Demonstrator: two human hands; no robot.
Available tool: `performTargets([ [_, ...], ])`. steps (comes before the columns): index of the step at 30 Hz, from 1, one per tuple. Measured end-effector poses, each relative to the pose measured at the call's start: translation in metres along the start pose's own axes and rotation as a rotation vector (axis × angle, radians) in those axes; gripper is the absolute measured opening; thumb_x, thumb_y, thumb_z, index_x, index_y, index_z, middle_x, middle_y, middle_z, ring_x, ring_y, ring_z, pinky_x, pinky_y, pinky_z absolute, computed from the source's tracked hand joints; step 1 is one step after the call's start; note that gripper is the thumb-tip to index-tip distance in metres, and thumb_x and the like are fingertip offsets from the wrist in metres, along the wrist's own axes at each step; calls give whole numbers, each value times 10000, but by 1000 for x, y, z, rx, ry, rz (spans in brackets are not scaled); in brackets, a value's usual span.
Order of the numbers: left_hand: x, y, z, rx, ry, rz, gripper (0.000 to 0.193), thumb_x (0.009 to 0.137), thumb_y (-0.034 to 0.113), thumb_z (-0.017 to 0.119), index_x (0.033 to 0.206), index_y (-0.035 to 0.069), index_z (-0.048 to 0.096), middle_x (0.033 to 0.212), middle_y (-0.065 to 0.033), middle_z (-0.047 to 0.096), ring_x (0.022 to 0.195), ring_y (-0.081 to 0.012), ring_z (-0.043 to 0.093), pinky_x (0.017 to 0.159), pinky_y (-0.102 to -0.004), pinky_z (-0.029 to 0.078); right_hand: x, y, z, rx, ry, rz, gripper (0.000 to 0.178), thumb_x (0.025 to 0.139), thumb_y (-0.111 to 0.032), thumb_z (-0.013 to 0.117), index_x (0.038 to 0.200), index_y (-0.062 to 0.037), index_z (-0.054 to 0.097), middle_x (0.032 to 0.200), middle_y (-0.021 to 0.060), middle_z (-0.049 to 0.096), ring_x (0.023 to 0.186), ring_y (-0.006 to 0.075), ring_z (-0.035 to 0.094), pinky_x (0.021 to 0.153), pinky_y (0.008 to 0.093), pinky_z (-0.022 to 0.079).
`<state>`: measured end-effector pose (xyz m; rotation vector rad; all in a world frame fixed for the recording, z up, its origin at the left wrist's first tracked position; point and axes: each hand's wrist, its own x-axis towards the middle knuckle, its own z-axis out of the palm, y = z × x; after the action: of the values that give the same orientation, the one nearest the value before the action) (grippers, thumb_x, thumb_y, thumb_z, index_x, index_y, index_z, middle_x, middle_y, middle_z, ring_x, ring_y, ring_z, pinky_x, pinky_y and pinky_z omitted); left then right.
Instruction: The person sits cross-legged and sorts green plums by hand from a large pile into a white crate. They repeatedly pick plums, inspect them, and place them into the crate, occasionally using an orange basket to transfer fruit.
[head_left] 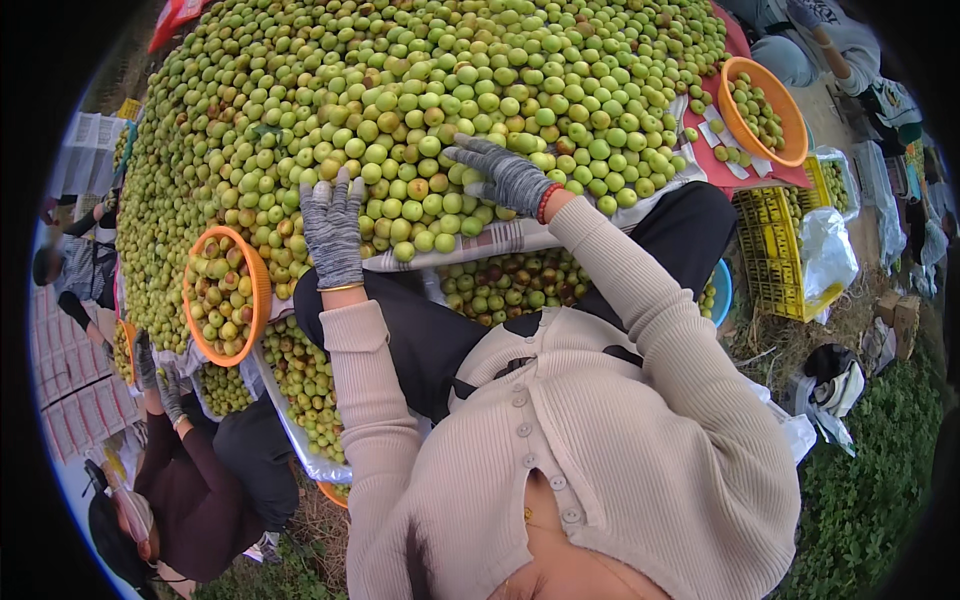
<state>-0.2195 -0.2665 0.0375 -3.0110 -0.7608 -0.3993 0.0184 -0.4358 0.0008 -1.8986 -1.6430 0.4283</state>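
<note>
Fruit heap point(420, 90): green, round, fills the upper frame, reaching the person's knees. Orange basket point(255, 290): part-filled, just left of the left hand. Second orange basket point(790, 110): upper right. Left hand point(332, 232): gloved, fingers spread flat on heap's edge. Right hand point(505, 175): gloved, spread, resting on fruit.

An orange basket point(258, 290) holding fruit is seen at centre left, and a second orange basket point(790, 110) at upper right. A yellow crate point(775, 255) with a clear plastic bag point(825, 250) is noted at right. A co-worker in a dark top point(205, 490) is observed at lower left.
</note>
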Motion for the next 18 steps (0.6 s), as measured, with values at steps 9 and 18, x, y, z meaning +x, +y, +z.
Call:
performTargets([
  [9, 4, 97, 27, -139, -283, 111, 692, 771, 452, 699, 1405, 376, 432, 1549, -80, 244, 1427, -301, 224, 1117, -638, 86, -47, 61, -49, -343, 151, 805, 306, 906, -236, 550, 1168, -88, 605, 1120, 162, 618, 1028, 323, 614, 876, 430, 497],
  [18, 64, 88, 45, -101, -163, 227, 671, 707, 457, 723, 1337, 351, 517, 1514, -76, 307, 1414, -297, 250, 1090, -691, 34, -22, 68, -54, -213, -20, 781, 411, 787, -278, 654, 1098, -22, 575, 1099, 197, 594, 981, 334, 629, 860, 424, 509],
])
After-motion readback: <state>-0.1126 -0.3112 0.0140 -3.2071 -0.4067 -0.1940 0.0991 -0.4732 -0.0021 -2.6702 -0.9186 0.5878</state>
